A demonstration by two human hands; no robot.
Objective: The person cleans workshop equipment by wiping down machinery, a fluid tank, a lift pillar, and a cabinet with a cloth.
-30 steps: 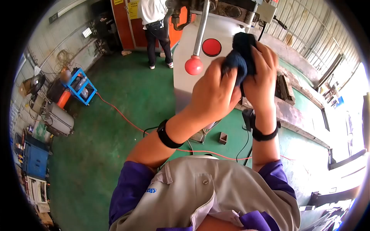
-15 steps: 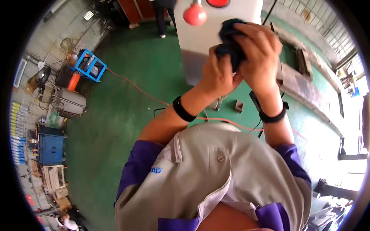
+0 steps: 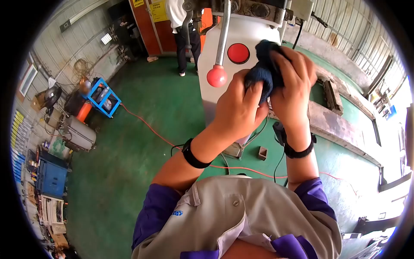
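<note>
A crumpled dark blue cloth (image 3: 262, 78) is bunched between my two hands, held up in front of the machine. My left hand (image 3: 239, 101) has its fingers closed on the cloth's near left side. From the right, my right hand (image 3: 293, 77) wraps its fingers over the other side of it. Part of the cloth is hidden under my fingers. Just left of my hands hangs a lever with a red ball knob (image 3: 217, 76). Behind them is the pale machine body with a red round disc (image 3: 238, 53).
A person (image 3: 183, 32) stands beyond the machine near an orange-red cabinet. At the left are a blue cart (image 3: 103, 98), a grey tank (image 3: 78, 133) and a blue toolbox (image 3: 51, 175). A red hose (image 3: 148, 125) crosses the green floor. Long beams (image 3: 345, 134) lie at the right.
The view has tilted up, so more of the machine, its lever and the person shows. My hands still hold the cloth and appear slightly lower in the view.
</note>
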